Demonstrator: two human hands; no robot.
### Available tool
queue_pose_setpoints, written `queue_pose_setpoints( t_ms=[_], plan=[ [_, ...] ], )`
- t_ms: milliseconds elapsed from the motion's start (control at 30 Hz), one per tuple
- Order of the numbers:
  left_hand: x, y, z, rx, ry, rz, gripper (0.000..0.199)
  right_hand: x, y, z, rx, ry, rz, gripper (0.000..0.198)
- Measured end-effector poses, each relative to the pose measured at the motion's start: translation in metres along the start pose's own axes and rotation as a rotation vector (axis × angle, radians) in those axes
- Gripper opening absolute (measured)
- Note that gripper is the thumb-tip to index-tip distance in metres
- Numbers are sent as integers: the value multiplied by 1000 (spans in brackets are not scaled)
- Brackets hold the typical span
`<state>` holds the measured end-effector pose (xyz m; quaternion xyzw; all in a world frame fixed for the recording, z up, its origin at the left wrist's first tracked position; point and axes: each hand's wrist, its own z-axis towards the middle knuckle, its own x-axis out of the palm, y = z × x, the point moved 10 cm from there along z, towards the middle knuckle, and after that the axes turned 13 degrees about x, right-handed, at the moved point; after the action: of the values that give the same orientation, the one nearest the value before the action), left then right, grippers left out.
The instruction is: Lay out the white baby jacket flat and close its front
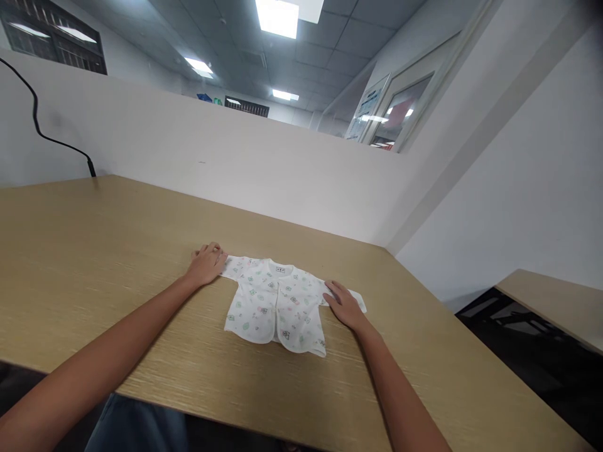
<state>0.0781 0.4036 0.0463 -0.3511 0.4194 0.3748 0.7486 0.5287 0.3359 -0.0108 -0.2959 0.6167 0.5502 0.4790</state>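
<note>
While both arms (127,336) reach forward over the wood-grain table (117,251), a small white baby jacket (257,307) with a printed pattern lies on it between the two hands, its neckline (270,266) toward the white partition (282,169) and its hem (254,339) toward the person. The left hand (206,263) rests at the end of one sleeve (234,268), the fingers a little bent; whether they pinch the cloth or only press it, one cannot tell. The right hand (345,304) lies across the other sleeve (358,301), with its fingers stretched out and not closed on the cloth.

The step in hand seems to be the flattening of the sleeves. To do it well, the pressure should be light and go outward from the neckline, because such cloth probably wrinkles easily. Both sleeves should receive an equal pull, so that the neck label (281,270) remains in the centre. The front edges (276,307) part toward the hem, and bringing them evenly together would make the jacket tidier.
</note>
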Motion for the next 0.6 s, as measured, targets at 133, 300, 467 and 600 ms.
queue_pose_setpoints(
  t_ms=[133,300,467,600],
  plan=[
    [1,1,0,-1,-8,4,49,1,-1,1,4,2,-5,60],
    [2,1,0,14,-22,-10,47,0,0,0,0,-4,-2,59],
    [3,1,0,17,-17,-10,48,-1,1,-1,10,4,-6,59],
    [3,1,0,11,-10,-9,49,-1,1,-1,6,3,-4,60]
  ],
)
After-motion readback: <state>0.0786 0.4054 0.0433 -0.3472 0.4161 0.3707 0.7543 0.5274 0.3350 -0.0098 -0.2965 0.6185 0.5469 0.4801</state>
